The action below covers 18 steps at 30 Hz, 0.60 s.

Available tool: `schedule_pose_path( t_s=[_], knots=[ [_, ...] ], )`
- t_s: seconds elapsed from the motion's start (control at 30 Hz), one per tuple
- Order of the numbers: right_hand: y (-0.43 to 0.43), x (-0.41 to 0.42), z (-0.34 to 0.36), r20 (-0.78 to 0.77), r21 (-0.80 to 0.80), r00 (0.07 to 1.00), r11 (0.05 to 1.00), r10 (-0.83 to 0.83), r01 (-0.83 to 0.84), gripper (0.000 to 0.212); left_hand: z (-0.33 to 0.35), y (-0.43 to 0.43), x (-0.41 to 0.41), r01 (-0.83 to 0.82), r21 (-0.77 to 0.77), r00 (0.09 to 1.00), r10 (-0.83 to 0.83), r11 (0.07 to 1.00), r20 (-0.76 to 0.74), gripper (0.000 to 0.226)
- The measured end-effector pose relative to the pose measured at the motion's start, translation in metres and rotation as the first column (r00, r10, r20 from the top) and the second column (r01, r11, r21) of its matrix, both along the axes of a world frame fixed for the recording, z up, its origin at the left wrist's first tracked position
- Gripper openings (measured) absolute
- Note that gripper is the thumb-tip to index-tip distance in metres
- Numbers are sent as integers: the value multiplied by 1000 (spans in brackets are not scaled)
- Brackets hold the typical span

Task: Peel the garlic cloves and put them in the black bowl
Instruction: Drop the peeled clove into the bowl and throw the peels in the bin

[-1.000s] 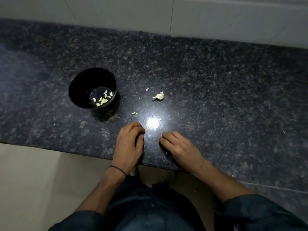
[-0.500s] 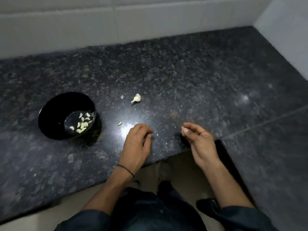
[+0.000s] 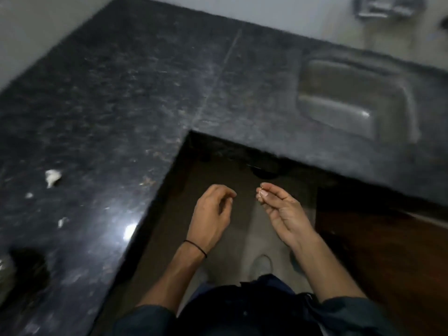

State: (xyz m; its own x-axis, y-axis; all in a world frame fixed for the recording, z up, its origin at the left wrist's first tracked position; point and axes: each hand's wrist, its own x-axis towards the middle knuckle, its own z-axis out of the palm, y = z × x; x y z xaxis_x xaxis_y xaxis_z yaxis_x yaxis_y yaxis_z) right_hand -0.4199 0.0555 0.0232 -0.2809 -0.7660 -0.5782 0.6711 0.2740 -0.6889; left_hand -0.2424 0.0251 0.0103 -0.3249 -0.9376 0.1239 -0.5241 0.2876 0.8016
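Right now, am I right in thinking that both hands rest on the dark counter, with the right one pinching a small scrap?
Not quite. In the head view the left hand and the right hand are held past the edge of the counter, over the floor, not resting on it. The right one does pinch a small scrap between its fingertips.

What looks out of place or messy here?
Pale garlic scraps lie scattered loose on the dark countertop. Both hands hang over the floor, off the countertop: the right hand pinches a tiny bit, too small to identify, and the left hand holds nothing.
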Motion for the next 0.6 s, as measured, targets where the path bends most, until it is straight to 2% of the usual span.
schedule_pose_path(
  t_s=[0.17,0.4,0.6],
  knots=[
    [97,-90,-25,-5,55,972,970,-235,235,21,-13,35,-94,294,67,952,-299,953,68,15],
    [244,-199,-72,-21,168,903,889,-428,426,21,-46,122,-222,513,207,819,-548,833,172,17],
    [325,-264,-147,-65,318,878,824,-474,469,19,-97,172,-301,609,382,681,-706,695,197,17]
  ],
)
